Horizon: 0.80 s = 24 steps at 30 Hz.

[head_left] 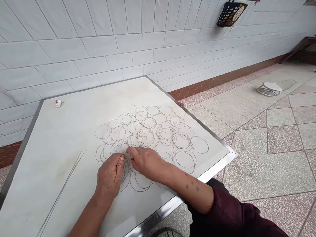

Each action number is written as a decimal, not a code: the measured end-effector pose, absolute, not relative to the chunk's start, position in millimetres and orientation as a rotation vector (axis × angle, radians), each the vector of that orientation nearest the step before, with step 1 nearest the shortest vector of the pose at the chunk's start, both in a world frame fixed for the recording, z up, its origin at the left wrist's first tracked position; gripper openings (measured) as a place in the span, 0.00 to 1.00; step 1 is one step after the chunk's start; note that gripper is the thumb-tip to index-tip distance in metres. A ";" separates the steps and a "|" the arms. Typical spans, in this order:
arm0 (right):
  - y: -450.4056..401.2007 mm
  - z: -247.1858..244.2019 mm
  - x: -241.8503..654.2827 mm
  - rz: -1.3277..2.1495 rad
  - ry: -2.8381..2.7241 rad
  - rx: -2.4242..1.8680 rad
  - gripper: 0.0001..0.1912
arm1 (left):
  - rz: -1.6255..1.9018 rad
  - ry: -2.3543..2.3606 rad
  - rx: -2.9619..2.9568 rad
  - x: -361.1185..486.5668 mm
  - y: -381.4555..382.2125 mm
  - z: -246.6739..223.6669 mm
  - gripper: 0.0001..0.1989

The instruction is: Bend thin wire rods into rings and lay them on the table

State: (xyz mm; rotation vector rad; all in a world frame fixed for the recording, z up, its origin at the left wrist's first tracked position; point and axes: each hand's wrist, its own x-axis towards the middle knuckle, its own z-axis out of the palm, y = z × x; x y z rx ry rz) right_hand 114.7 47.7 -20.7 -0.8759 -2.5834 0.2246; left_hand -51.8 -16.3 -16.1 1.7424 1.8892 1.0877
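My left hand (pixel 111 174) is closed in a pinch at the near middle of the table, thumb against the fingers. Close beside it, my right hand (pixel 146 163) is pinched too, its fingertips almost meeting the left ones. A thin wire ring seems to run between both hands; its lower part shows beneath them, though the ends at the fingertips are too small to make out. Many thin wire rings (pixel 148 131) lie overlapping on the table around and beyond my hands. To the left, a few long straight wires (pixel 63 186) lie side by side.
The white table (pixel 81 121) has a metal edge (pixel 158 214) and stands against a tiled wall (pixel 98 49). A small white and pink object (pixel 59 103) sits at its far left corner. A low round stool (pixel 270 88) stands on the floor; a patterned bag (pixel 230 13) hangs on the wall.
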 end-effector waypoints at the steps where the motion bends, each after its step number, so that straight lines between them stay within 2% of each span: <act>1: 48.5 -20.6 115.0 0.231 -2.549 -0.879 0.18 | 1.082 1.893 1.750 -52.4 -16.6 -15.2 0.16; 3: 50.2 -19.6 115.7 0.262 -2.511 -0.810 0.26 | 1.065 1.881 1.763 -52.6 -16.7 -12.7 0.16; 5: 51.7 -18.7 116.2 0.276 -2.482 -0.668 0.30 | 1.047 1.857 1.776 -52.1 -16.5 -10.1 0.17; 12: 54.5 -18.5 115.2 0.346 -2.327 -0.535 0.17 | 1.103 1.771 1.703 -49.7 -18.2 -6.1 0.17; 20: 57.2 -17.7 120.6 0.314 -2.326 -0.402 0.22 | 1.232 1.642 1.632 -48.6 -18.5 -3.6 0.17; 24: 57.6 -11.0 123.3 0.331 -2.346 -0.375 0.21 | 1.242 1.472 1.494 -48.9 -17.7 -2.0 0.17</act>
